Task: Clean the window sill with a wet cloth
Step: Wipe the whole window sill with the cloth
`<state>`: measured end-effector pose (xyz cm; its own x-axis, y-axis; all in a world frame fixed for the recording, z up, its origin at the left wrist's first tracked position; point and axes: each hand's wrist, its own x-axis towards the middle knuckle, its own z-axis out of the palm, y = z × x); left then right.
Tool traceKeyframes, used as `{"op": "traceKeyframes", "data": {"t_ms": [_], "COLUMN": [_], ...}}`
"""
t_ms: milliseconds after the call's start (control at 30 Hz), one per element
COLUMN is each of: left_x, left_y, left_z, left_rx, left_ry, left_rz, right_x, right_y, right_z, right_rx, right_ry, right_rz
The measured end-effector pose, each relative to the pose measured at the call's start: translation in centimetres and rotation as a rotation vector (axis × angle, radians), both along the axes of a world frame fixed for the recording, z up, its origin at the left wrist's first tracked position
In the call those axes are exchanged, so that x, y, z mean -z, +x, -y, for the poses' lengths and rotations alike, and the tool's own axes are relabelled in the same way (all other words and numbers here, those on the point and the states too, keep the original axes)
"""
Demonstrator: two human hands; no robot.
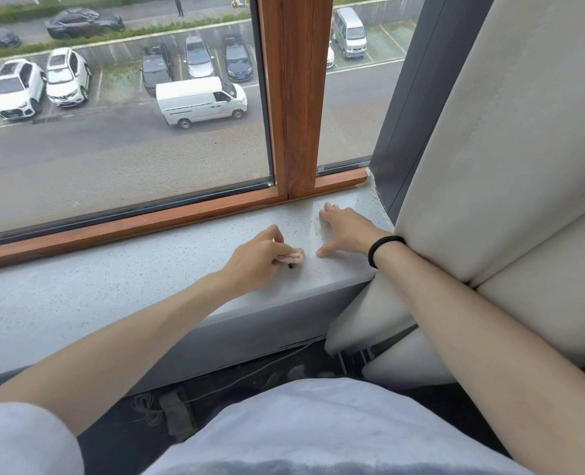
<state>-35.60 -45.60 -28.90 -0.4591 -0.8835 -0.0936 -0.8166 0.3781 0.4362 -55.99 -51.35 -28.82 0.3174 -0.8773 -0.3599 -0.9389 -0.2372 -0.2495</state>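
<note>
Wiping step in hand: pressing a small pink cloth point(293, 257) onto the grey speckled window sill point(113, 286), near its 3 o'clock end. Bunched into a short roll, long axis running 9 to 3 o'clock along the sill, free end pointing to 3 o'clock. Pinched between the curled fingers and thumb of the left hand point(260, 258), and mostly hidden under it. At the cloth's 6 o'clock edge, 1 small dark speck point(291, 266), touching or nearly so.

Just beside, at 3 o'clock, the right hand point(346, 234) laid flat on the sill, fingers point(329, 208) spread, holding nothing, with a black band point(385, 252) on the wrist. At that hand's 9 o'clock side, a yellowish stain point(322, 225), seemingly not yet wiped.

Probably early going, with much sill left toward 9 o'clock. Next, likely gathering the speck, then lifting the right hand clear to reach the stain and the corner between the wooden window frame point(294, 132) and the padded panel point(490, 166).
</note>
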Motion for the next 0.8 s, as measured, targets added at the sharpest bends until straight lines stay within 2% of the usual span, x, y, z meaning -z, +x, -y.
{"op": "traceKeyframes", "data": {"t_ms": [100,233,300,367,600,800], "left_x": [-0.5,-0.3,0.0,0.3,1.1,0.9], "left_y": [-0.4,-1.3,-1.8,-2.3,-0.4,-1.5], "left_z": [2.0,4.6,5.5,5.5,2.4,3.7], "left_rx": [-0.116,-0.200,-0.206,-0.162,0.248,0.165], "left_ry": [-0.028,-0.165,-0.174,-0.140,-0.151,-0.204], "left_rz": [-0.047,0.080,0.094,0.068,0.123,0.084], "right_x": [0.1,0.1,0.2,0.4,0.5,0.6], "right_y": [0.0,0.0,0.1,0.1,0.4,0.6], "right_z": [-0.1,-0.1,0.0,0.0,0.3,0.2], "right_rx": [0.008,0.012,0.010,0.011,0.004,0.008], "right_ry": [0.005,0.008,-0.001,-0.017,-0.029,-0.021], "right_rz": [-0.001,0.001,0.011,0.022,0.031,0.021]}}
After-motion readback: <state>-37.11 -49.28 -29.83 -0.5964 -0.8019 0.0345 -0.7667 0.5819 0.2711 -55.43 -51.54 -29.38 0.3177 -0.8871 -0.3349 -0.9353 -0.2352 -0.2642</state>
